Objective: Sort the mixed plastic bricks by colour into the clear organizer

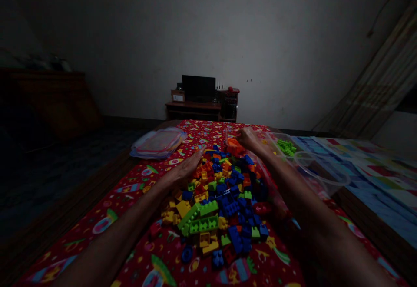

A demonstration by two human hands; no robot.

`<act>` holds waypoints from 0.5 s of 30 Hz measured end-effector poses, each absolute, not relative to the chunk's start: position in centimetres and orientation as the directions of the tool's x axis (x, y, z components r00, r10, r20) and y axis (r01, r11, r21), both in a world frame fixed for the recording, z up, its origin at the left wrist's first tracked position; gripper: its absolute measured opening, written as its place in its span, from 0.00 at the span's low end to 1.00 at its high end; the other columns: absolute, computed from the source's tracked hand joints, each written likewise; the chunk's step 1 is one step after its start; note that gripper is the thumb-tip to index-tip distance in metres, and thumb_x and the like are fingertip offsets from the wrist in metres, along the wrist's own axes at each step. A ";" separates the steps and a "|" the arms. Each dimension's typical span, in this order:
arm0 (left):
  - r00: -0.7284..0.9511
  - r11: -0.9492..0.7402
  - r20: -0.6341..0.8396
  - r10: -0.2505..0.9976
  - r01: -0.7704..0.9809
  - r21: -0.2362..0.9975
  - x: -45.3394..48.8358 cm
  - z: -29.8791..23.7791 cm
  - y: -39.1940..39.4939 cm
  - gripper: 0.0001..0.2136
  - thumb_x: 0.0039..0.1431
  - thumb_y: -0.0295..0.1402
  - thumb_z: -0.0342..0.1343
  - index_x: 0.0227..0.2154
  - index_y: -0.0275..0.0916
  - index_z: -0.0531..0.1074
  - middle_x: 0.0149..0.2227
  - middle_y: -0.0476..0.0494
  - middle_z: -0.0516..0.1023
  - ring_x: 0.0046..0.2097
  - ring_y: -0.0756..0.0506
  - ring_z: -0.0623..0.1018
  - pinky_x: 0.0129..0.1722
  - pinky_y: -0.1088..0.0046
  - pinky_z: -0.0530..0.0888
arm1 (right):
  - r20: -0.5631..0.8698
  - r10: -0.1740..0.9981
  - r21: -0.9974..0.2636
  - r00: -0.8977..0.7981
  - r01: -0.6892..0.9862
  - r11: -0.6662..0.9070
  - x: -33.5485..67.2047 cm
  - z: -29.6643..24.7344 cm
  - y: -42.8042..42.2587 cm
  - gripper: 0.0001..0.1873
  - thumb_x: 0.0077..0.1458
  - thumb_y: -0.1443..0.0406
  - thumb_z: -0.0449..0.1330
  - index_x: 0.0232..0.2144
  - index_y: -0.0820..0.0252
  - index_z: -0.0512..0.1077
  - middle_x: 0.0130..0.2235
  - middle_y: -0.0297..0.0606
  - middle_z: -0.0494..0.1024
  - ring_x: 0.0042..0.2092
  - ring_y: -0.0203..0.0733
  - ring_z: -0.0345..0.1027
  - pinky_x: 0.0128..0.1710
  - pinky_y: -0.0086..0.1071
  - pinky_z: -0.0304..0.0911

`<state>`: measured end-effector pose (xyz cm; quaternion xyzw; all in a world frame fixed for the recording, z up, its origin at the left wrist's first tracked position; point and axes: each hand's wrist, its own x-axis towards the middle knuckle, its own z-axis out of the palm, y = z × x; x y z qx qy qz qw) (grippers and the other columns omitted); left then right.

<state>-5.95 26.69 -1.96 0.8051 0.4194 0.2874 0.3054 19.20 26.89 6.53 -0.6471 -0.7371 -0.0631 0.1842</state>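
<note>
**Big heap of toy blocks point(230, 198) between 2 arms**

The left hand point(189, 166) is by the left edge of the heap, fingers out straight. I see nothing in it; maybe it is there to stop blocks sliding away. The right hand point(246, 137) is curled up just beside some orange blocks point(233, 147) in a clear box. I cannot tell if it has hold of a block. To its right, green blocks point(286, 147) sit in another box, so the colors seem to be kept apart. The lids point(158, 143) lie stacked left of the left hand, likely out of the way.

Bare red cloth point(154, 172) gives the left hand open room on its left. Right of the right hand, box edges and a round tub point(340, 180) leave less room.
</note>
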 end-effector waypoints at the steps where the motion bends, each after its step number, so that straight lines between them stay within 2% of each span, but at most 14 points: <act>1: 0.457 -0.449 0.216 0.863 0.496 0.743 -5.9 -2.0 26.8 0.35 0.61 0.55 0.28 0.65 0.38 0.48 0.67 0.45 0.48 0.67 0.42 0.50 0.64 0.63 0.52 | 0.352 0.919 -0.112 -0.179 0.966 0.231 18.5 6.4 26.4 0.12 0.55 0.69 0.52 0.33 0.68 0.75 0.31 0.44 0.75 0.29 0.34 0.59 0.28 0.28 0.47; 4: 0.385 -0.419 0.239 0.891 0.498 0.759 -5.8 -2.3 27.2 0.34 0.62 0.53 0.30 0.66 0.39 0.45 0.67 0.45 0.49 0.67 0.43 0.46 0.64 0.63 0.52 | 0.294 0.834 -0.005 -0.467 0.872 0.490 15.8 6.3 24.7 0.12 0.58 0.68 0.51 0.33 0.66 0.75 0.29 0.40 0.73 0.27 0.32 0.57 0.28 0.28 0.47; 7: 0.372 -0.409 0.240 0.897 0.488 0.771 -6.4 -2.8 27.9 0.34 0.62 0.54 0.31 0.65 0.40 0.46 0.65 0.45 0.54 0.67 0.44 0.49 0.64 0.64 0.54 | 0.186 0.756 0.017 -0.627 0.772 0.636 13.2 6.0 23.3 0.11 0.58 0.66 0.53 0.31 0.65 0.74 0.27 0.38 0.73 0.26 0.31 0.57 0.27 0.27 0.46; 11: 0.412 -0.413 0.219 0.884 0.473 0.778 -7.9 -3.7 29.2 0.32 0.62 0.52 0.29 0.65 0.43 0.45 0.65 0.44 0.56 0.64 0.44 0.58 0.61 0.63 0.60 | 0.030 0.733 0.050 -0.679 0.734 0.678 11.0 5.3 22.5 0.12 0.57 0.62 0.55 0.36 0.63 0.75 0.33 0.42 0.77 0.30 0.34 0.64 0.26 0.26 0.49; 15: 0.410 -0.476 0.282 0.867 0.518 0.710 -8.7 -4.4 29.8 0.32 0.63 0.51 0.28 0.65 0.39 0.44 0.66 0.40 0.53 0.64 0.44 0.60 0.62 0.63 0.58 | 0.007 0.749 0.100 -0.663 0.746 0.659 10.8 4.9 22.3 0.12 0.56 0.63 0.56 0.39 0.63 0.75 0.36 0.44 0.78 0.34 0.37 0.68 0.27 0.26 0.50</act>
